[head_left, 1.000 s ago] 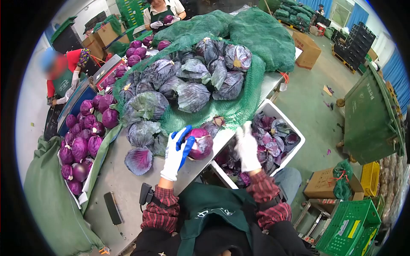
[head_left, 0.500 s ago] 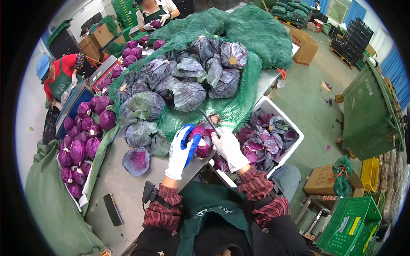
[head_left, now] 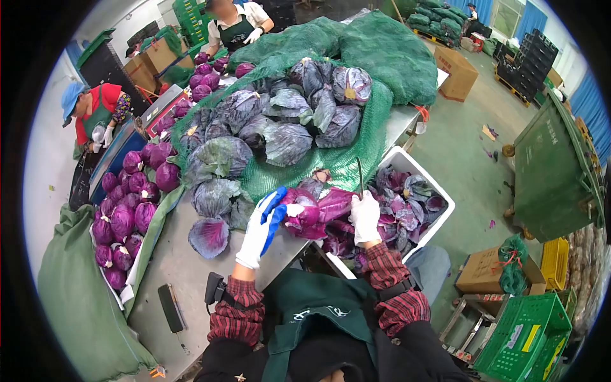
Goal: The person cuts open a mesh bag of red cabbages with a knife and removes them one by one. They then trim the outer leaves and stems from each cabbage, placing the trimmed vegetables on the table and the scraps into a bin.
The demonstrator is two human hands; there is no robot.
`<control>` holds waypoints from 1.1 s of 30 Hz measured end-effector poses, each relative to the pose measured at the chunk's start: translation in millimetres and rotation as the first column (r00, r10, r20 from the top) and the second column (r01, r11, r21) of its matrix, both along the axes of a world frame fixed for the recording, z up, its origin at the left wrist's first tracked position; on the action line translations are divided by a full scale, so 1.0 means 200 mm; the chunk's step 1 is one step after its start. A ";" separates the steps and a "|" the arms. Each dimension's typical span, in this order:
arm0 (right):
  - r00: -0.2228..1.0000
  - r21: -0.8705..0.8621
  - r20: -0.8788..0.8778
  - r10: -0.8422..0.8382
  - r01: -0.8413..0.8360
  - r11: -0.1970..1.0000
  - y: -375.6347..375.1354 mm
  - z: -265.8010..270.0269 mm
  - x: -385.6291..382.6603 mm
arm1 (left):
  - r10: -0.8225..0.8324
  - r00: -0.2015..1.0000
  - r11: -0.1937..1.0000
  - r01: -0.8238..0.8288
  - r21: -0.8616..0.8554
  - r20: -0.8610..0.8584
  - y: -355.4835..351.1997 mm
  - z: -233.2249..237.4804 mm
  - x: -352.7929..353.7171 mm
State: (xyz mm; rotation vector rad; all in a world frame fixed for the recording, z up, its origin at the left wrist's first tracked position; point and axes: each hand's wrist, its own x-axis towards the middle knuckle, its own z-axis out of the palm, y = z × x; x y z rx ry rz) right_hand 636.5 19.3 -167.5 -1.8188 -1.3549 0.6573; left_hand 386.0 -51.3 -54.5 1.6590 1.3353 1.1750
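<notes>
My left hand (head_left: 262,226), in a white glove with blue on its palm side, is wrapped round the left side of a red cabbage (head_left: 300,215) at the table's edge. In my right hand (head_left: 365,218), also gloved in white, is a knife (head_left: 359,173) with a thin dark blade pointing up. A purple outer leaf (head_left: 337,205) stretches from the cabbage to the right hand's fingers. Just below that hand stands a white crate (head_left: 443,215) holding trimmed leaves. Untrimmed cabbages (head_left: 286,141) lie on green netting beyond my hands.
A loose leaf (head_left: 209,239) and a dark case (head_left: 170,308) lie on the metal table (head_left: 210,274). Trimmed cabbages (head_left: 123,221) fill a container at left. Two people (head_left: 102,111) work across the table. A green bin (head_left: 554,165) and green crate (head_left: 522,337) stand at right.
My right hand has moved right, away from the cabbage, drawing the outer leaf out sideways. The knife blade now stands more upright. My left hand stays at the cabbage.
</notes>
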 end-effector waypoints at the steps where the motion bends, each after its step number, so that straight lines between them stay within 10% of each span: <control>1: 0.999 0.031 -0.045 -0.016 0.017 0.999 -0.03 0.04 -0.03 | 0.092 0.966 0.991 -0.066 0.112 -0.242 -0.02 0.00 0.01; 4: 0.968 0.065 -0.250 0.021 -0.005 0.998 -0.16 0.22 -0.12 | 0.200 0.787 0.972 -0.087 0.216 -0.583 -0.14 0.20 0.25; 6: 0.999 0.217 -0.022 -0.029 0.033 0.976 -0.10 -0.01 -0.15 | 0.191 0.645 0.965 0.016 0.263 -0.740 -0.13 0.07 0.30; 8: 0.994 0.190 -0.056 -0.089 0.098 0.977 -0.08 -0.01 -0.06 | 0.173 0.750 0.970 -0.018 0.242 -0.638 -0.07 0.06 0.25; 10: 0.992 0.152 -0.054 -0.113 0.120 0.981 -0.09 -0.04 0.08 | 0.123 0.972 0.982 -0.090 0.165 -0.200 0.04 -0.07 0.09; 12: 0.974 0.257 0.000 -0.225 0.217 0.942 -0.05 -0.17 0.21 | 0.110 0.821 0.985 -0.017 -0.170 0.561 0.05 -0.05 0.11; 16: 0.870 0.060 -0.447 -0.210 0.263 0.963 -0.18 0.27 0.25 | 0.138 0.877 0.990 -0.133 -0.044 0.461 0.06 -0.12 0.29; 20: 0.980 0.021 -0.182 0.080 -0.078 0.997 -0.27 0.32 0.09 | 0.086 0.853 0.996 -0.063 -0.062 0.516 0.14 -0.17 0.40; 21: 0.991 0.452 0.128 0.042 -0.096 0.887 -0.23 0.11 0.03 | 0.070 0.768 0.992 0.013 -0.125 0.637 0.14 -0.14 0.41; 24: 0.950 -0.025 -0.312 -0.018 0.011 1.000 -0.20 0.05 0.07 | 0.050 0.573 0.965 0.184 -0.188 0.818 0.20 -0.22 0.30; 28: 0.848 -0.004 -0.523 -0.088 0.101 0.995 -0.18 0.10 0.18 | 0.044 0.280 0.944 0.304 -0.132 0.959 0.20 -0.20 0.19; 30: 0.739 0.047 -0.671 0.050 -0.024 0.999 -0.18 0.19 0.08 | 0.006 0.298 0.949 0.299 -0.100 0.955 0.21 -0.21 0.18; 33: 0.607 0.002 -0.782 0.142 -0.226 0.974 -0.13 0.31 -0.03 | -0.260 0.793 0.961 0.271 0.063 0.552 0.25 -0.17 0.18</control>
